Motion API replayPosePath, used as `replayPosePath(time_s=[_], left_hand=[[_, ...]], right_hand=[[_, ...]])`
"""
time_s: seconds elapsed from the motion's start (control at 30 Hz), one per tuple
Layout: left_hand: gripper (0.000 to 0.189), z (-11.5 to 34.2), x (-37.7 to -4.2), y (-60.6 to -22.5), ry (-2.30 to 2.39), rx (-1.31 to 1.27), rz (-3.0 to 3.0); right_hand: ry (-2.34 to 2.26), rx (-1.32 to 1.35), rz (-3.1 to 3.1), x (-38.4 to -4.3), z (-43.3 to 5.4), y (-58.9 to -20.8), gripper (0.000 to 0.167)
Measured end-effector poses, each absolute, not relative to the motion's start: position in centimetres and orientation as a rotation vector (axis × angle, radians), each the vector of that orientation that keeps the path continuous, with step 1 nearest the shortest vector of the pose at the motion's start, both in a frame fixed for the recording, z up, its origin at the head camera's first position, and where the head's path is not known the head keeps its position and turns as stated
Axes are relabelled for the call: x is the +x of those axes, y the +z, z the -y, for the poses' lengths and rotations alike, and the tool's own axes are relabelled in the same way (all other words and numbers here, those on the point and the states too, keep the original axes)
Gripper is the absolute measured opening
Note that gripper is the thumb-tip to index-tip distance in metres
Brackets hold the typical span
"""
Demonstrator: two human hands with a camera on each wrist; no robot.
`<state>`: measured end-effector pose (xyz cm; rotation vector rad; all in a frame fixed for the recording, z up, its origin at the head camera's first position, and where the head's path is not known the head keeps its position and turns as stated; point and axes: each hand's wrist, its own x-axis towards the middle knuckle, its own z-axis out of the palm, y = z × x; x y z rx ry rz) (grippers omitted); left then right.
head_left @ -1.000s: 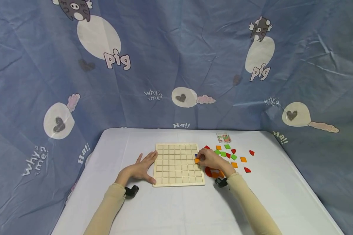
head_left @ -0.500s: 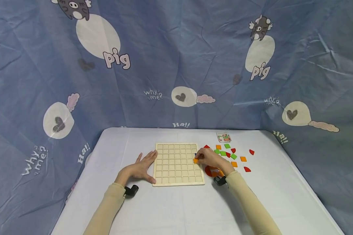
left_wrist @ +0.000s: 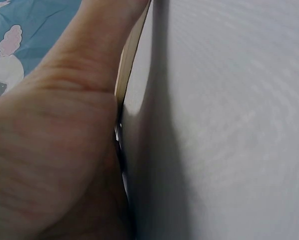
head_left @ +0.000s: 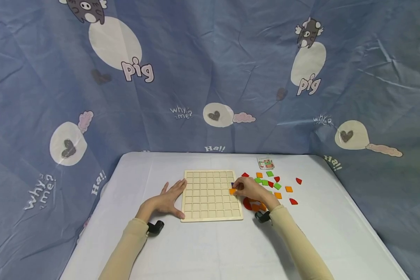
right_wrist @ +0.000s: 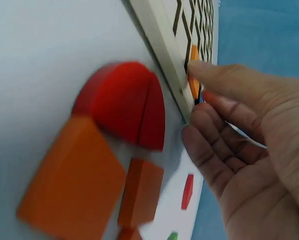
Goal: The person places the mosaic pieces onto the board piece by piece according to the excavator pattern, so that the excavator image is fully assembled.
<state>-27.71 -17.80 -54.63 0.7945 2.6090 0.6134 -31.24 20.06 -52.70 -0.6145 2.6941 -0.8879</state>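
A pale wooden board (head_left: 211,196) marked into a grid of square cells lies on the white table. My left hand (head_left: 167,201) has its fingers and thumb spread, with fingertip and thumb tip at the board's left edge. At the right edge of the grid, my right hand (head_left: 250,188) pinches an orange square tile (right_wrist: 194,89) low over the cells. A small dark blue piece (head_left: 232,184) shows just beyond that tile, partly covered by the fingers. In the left wrist view the palm (left_wrist: 49,145) hides most of the board.
Right of the board are scattered green tiles (head_left: 265,182), orange tiles (head_left: 289,189) and red rounded pieces (head_left: 299,181). More red (right_wrist: 124,100) and orange pieces (right_wrist: 74,180) lie close under the right wrist. A small picture card (head_left: 266,163) is at the back. A patterned blue curtain (head_left: 182,77) hangs behind.
My right hand has shifted the orange tile slightly left, further onto the grid's right column. The left hand stays at the board's edge.
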Motion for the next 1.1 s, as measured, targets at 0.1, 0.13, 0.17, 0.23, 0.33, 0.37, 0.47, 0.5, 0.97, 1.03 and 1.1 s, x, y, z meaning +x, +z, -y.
replayPosePath(time_s=[0.1, 0.13, 0.17, 0.23, 0.33, 0.37, 0.47, 0.5, 0.97, 1.03, 1.1], left_hand=[[0.134, 17.9, -27.7, -54.8, 0.614, 0.794, -2.61], [0.134, 17.9, -27.7, -54.8, 0.616, 0.793, -2.607], [0.134, 17.9, -27.7, -54.9, 0.619, 0.792, -2.605], [0.134, 17.9, -27.6, -55.0, 0.626, 0.791, -2.603], [0.134, 18.0, -27.6, -55.1, 0.63, 0.793, -2.603], [0.134, 18.0, -27.6, -55.1, 0.628, 0.795, -2.606], [0.134, 18.0, -27.7, -55.0, 0.624, 0.793, -2.61], [0.134, 18.1, -27.7, -55.0, 0.626, 0.792, -2.61], [0.136, 18.0, -27.8, -55.0, 0.623, 0.78, -2.6], [0.137, 18.0, -27.9, -54.9, 0.617, 0.779, -2.604], [0.137, 18.0, -27.9, -54.9, 0.605, 0.781, -2.61]], right_hand=[[-0.97, -0.58, -2.687, -31.2, -21.1, -52.5, 0.022], [-0.989, -0.571, -2.699, -31.3, -21.5, -52.5, 0.021], [-1.004, -0.572, -2.715, -31.3, -22.0, -52.4, 0.02], [-1.016, -0.581, -2.759, -31.6, -23.0, -52.4, 0.018], [-1.018, -0.581, -2.808, -32.0, -24.7, -52.3, 0.02], [-1.016, -0.569, -2.812, -32.2, -25.2, -52.2, 0.021], [-0.984, -0.546, -2.83, -32.7, -26.4, -52.1, 0.024], [-0.969, -0.533, -2.839, -32.9, -26.7, -52.2, 0.025], [-0.787, -0.398, -2.837, -34.3, -28.1, -53.0, 0.031], [-0.782, -0.393, -2.839, -34.4, -28.2, -53.0, 0.031], [-0.774, -0.374, -2.841, -34.5, -28.2, -52.9, 0.031]])
